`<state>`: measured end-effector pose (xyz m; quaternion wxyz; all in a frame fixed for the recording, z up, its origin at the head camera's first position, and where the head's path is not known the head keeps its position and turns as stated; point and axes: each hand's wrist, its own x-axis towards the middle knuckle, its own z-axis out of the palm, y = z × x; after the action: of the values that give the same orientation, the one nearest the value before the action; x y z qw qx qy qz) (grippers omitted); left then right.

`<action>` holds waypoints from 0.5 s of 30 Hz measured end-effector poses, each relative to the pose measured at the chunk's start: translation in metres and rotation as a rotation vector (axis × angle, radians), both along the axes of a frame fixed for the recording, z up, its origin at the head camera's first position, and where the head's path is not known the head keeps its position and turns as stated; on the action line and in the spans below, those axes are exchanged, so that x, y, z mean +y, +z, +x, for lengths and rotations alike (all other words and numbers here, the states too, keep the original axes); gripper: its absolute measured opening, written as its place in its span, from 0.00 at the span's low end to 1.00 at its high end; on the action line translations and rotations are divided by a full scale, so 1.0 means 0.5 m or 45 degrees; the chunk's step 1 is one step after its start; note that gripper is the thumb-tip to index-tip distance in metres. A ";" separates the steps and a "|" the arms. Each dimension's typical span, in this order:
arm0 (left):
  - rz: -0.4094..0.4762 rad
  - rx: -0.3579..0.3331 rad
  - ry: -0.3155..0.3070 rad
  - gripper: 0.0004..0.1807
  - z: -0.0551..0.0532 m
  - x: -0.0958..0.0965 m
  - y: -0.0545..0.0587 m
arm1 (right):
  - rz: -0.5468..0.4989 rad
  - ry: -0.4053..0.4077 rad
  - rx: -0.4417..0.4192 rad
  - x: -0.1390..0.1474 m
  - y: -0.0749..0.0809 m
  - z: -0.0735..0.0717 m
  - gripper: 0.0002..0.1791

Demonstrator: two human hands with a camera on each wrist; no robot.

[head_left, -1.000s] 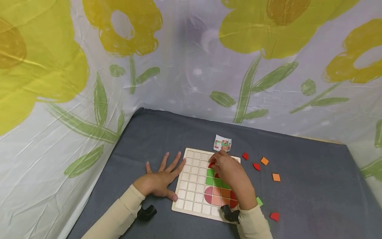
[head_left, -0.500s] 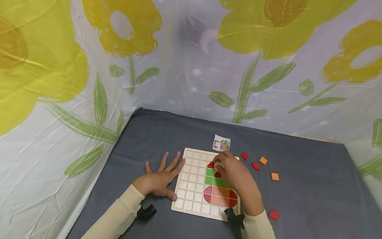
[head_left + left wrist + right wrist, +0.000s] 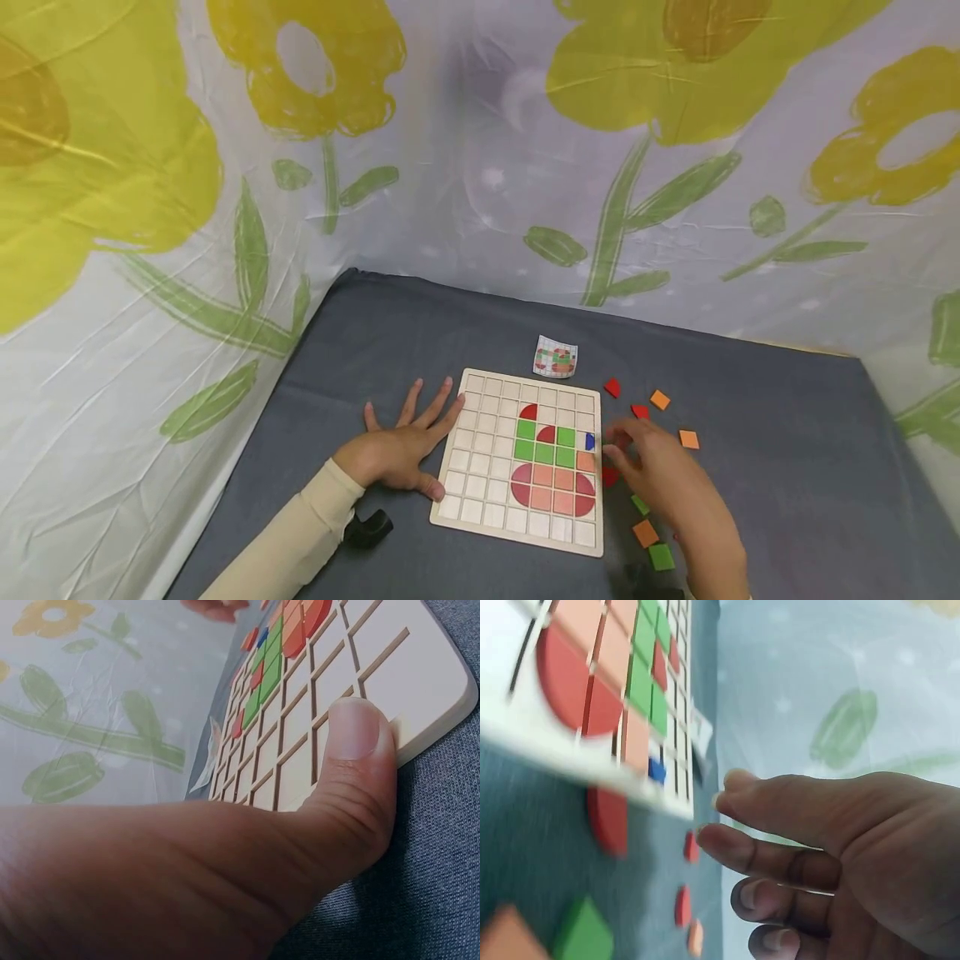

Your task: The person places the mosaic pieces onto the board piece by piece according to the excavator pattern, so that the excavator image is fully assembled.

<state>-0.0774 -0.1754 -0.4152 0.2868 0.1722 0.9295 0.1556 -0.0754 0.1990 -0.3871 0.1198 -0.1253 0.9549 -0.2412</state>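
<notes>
My left hand (image 3: 401, 454) lies with spread fingers along the left edge of a wooden grid board (image 3: 475, 467); its thumb (image 3: 356, 742) rests on the rim in the left wrist view. Just off the board's right edge hovers my right hand (image 3: 678, 483), thumb and index finger apart, nothing between them. Set in the board's cells are red quarter-round pieces (image 3: 529, 412), green squares (image 3: 544, 452), orange squares (image 3: 552, 487) and a small blue piece (image 3: 589, 442). In the right wrist view, a loose red piece (image 3: 607, 821) lies beside the board's edge.
A small printed pattern card (image 3: 556, 357) lies behind the board. Loose on the dark cloth at the right are orange squares (image 3: 688, 439), a red piece (image 3: 612, 387) and a green square (image 3: 661, 557). A flower-printed curtain (image 3: 480, 167) hangs behind the table.
My right hand has moved from over the board's upper cells to the right, past its edge, uncovering red, green and blue pieces. My left hand has stayed in place.
</notes>
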 end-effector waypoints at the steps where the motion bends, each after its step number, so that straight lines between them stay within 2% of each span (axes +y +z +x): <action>1: 0.001 0.000 -0.001 0.74 0.000 0.000 0.000 | 0.006 -0.016 -0.013 0.011 0.001 0.006 0.13; 6: 0.003 0.003 0.000 0.74 -0.003 0.001 0.002 | 0.081 -0.090 -0.071 0.057 -0.003 0.030 0.15; 15: 0.005 0.000 -0.007 0.74 0.000 -0.001 0.000 | 0.095 -0.157 -0.118 0.133 -0.022 0.077 0.12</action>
<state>-0.0774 -0.1757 -0.4152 0.2868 0.1751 0.9287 0.1566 -0.0366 0.2653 -0.3984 0.1532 -0.0504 0.9625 -0.2180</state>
